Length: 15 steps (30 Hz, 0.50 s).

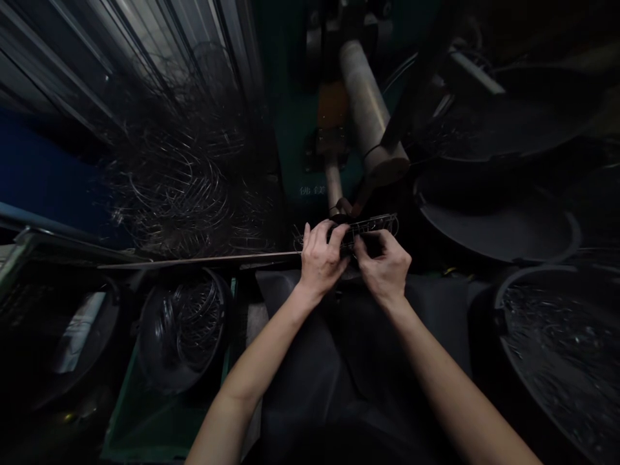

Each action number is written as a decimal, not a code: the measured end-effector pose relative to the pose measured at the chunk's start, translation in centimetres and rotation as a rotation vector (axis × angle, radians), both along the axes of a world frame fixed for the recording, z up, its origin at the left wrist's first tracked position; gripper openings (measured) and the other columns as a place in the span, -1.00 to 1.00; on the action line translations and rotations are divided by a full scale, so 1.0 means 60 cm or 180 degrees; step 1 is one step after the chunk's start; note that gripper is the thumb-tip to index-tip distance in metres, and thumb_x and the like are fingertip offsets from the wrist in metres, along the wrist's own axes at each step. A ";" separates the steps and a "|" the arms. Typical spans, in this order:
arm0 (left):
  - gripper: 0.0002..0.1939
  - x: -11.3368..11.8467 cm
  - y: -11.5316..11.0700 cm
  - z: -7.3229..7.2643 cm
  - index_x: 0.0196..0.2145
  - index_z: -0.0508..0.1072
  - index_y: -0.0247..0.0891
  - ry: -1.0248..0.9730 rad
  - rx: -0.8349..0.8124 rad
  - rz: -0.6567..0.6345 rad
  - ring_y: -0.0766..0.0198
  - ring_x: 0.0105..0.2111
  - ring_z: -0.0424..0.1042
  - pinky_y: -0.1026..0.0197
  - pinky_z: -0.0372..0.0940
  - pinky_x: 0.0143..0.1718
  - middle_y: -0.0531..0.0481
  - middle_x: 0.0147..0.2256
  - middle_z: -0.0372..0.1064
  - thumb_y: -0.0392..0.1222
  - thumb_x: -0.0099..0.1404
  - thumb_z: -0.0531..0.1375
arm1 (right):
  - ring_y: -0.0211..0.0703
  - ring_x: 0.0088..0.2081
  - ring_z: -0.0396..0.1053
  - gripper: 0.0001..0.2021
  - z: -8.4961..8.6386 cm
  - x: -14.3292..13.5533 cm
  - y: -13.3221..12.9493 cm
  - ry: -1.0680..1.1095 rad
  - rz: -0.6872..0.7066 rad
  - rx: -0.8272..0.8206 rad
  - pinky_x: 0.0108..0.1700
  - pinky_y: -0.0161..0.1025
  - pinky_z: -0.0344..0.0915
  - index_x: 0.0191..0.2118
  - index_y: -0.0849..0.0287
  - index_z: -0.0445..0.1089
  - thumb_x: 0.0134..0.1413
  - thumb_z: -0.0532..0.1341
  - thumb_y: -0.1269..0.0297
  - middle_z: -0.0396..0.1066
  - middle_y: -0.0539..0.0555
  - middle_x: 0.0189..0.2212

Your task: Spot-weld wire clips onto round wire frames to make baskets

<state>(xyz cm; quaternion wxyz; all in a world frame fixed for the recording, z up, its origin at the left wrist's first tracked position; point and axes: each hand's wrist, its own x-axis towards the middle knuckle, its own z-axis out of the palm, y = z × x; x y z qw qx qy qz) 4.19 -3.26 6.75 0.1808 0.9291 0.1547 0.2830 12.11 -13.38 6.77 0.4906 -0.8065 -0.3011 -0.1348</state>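
Observation:
A wire frame (375,224) of thin metal rods lies across the front of a green machine (303,174), just below its metal arms. My left hand (323,254) is on the left part of the frame, its fingers bent over the wires. At the frame's lower right side, my right hand (385,263) has its thumb and fingers pressed together in a pinch; whatever small part lies between them is too dark to make out. Above the hands, a thick metal cylinder (371,110) slants down from the machine, beside a thinner rod (332,177).
A heap of wire rings (179,187) lies at the upper left. A round tub (150,349) with wire rings stands at the lower left, in a green crate (150,420). Dark tubs (498,223) stand at the right, one with small metal parts (566,349).

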 end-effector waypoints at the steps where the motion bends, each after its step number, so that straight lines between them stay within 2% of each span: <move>1: -0.47 0.002 0.001 0.000 0.08 0.26 -0.27 -0.0006 0.0000 -0.0011 0.06 0.14 0.29 -0.20 0.04 0.29 -0.19 0.05 0.30 -0.32 0.15 0.27 | -0.20 -0.42 0.39 -0.84 0.000 0.002 0.002 -0.0089 -0.0009 0.0016 -0.32 -0.27 0.33 -0.36 0.16 0.37 0.12 0.17 0.18 0.43 0.05 -0.44; 9: -0.52 0.009 0.009 -0.003 0.05 0.26 -0.21 -0.0083 0.0063 0.0006 0.10 0.13 0.30 -0.17 0.05 0.29 -0.15 0.04 0.31 -0.29 0.19 0.25 | -0.18 -0.41 0.40 -0.80 0.001 0.006 0.010 -0.0364 -0.0016 -0.0033 -0.32 -0.25 0.36 -0.36 0.15 0.35 0.17 0.13 0.14 0.43 0.08 -0.43; 15: -0.51 0.012 0.012 -0.004 0.06 0.25 -0.23 -0.0159 0.0150 -0.0015 0.09 0.13 0.30 -0.17 0.04 0.29 -0.17 0.05 0.31 -0.27 0.19 0.26 | -0.21 -0.42 0.37 -0.82 -0.001 0.008 0.013 -0.0443 -0.0033 0.0114 -0.34 -0.27 0.33 -0.34 0.16 0.35 0.17 0.14 0.18 0.40 0.06 -0.44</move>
